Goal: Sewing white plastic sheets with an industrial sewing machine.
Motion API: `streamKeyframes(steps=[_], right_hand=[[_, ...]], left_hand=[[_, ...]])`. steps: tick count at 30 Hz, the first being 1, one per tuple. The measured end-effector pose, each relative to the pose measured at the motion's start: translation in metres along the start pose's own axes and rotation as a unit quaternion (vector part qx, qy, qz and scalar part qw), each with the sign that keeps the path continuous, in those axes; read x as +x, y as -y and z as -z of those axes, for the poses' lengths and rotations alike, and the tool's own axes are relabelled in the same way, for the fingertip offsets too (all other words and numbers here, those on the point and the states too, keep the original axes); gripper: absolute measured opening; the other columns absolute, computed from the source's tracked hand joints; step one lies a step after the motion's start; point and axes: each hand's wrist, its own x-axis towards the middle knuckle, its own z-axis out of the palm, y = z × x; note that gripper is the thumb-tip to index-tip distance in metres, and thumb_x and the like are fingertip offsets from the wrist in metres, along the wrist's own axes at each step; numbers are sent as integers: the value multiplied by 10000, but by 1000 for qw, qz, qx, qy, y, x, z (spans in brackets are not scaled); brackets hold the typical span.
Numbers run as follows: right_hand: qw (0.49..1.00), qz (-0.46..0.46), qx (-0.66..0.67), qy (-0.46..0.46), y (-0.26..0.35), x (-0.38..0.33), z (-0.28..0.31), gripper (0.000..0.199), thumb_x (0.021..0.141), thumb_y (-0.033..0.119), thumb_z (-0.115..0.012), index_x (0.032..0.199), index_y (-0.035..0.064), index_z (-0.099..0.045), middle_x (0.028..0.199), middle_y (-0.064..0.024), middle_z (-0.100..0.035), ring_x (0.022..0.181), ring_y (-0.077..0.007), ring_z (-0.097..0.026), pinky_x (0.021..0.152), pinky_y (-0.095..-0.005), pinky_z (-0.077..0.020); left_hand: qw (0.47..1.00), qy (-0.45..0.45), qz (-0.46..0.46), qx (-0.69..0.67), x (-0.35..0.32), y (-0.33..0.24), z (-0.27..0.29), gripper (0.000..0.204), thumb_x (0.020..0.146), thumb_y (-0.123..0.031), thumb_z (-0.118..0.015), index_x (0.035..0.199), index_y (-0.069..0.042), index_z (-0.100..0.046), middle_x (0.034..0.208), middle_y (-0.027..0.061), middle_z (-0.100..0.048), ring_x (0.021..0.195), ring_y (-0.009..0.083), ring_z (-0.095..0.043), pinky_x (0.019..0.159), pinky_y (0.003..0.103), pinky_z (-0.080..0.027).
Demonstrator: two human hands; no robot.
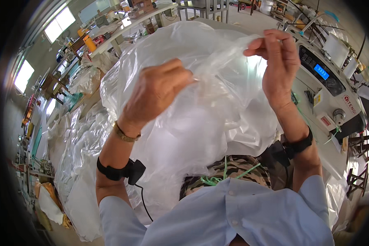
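Observation:
A big heap of clear plastic film (180, 123) spreads over my lap and the worktop in front of me. My left hand (160, 88) is raised over the middle of it, slightly blurred, with its fingers pinched together at a fold of the film. Higher and to the right, my right hand (278, 57) pinches a gathered edge of the same film between thumb and fingers. A bunched strip of film stretches between the two hands. Whether the film is a sheet or a bag, I cannot tell.
Close on my right stands a white sewing machine (344, 98) with a lit blue display. Green strips (211, 180) lie across my lap. More plastic film (76, 164) is piled at the left. A white table (129, 28) with clutter and an orange bottle (89, 43) stand beyond.

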Motion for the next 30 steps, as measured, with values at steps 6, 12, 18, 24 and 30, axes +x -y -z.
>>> streamKeyframes(steps=[6,12,18,24,30], right_hand=[[998,-2,-68,7,8,-1,9,127,1018,116,-498,1075,12,-544,820,-114,-686,737,-172,-679,730,-279,-554],[936,185,-243,173,25,-11,-16,410,866,-68,-582,1268,3,-543,1201,-163,-614,922,-264,-674,831,-297,-553],[891,244,-329,195,37,4,-10,309,809,-46,-644,1108,31,-633,1004,-124,-664,852,-286,-678,681,-334,-558],[874,359,-318,73,62,38,2,197,811,-57,-664,991,19,-683,935,-127,-697,829,-275,-687,696,-319,-555],[899,322,-298,4,70,50,25,158,849,-52,-659,993,0,-699,944,-122,-710,840,-241,-690,745,-294,-543]], left_hand=[[996,-57,54,40,13,21,19,66,851,-50,-683,864,9,-656,714,78,-569,552,194,-495,518,310,-381],[998,-41,16,-50,44,-3,21,51,842,-32,-682,881,-4,-668,675,52,-518,559,141,-466,526,293,-366],[998,-18,-54,-30,71,-27,44,84,794,37,-705,848,-11,-664,666,41,-515,575,128,-468,534,273,-369],[983,-111,-142,45,95,-23,74,67,829,-26,-716,895,-39,-715,718,15,-613,594,85,-508,536,226,-401],[982,-186,-31,7,100,3,92,148,917,-148,-672,1011,-65,-750,768,-8,-664,568,45,-504,520,193,-414]])
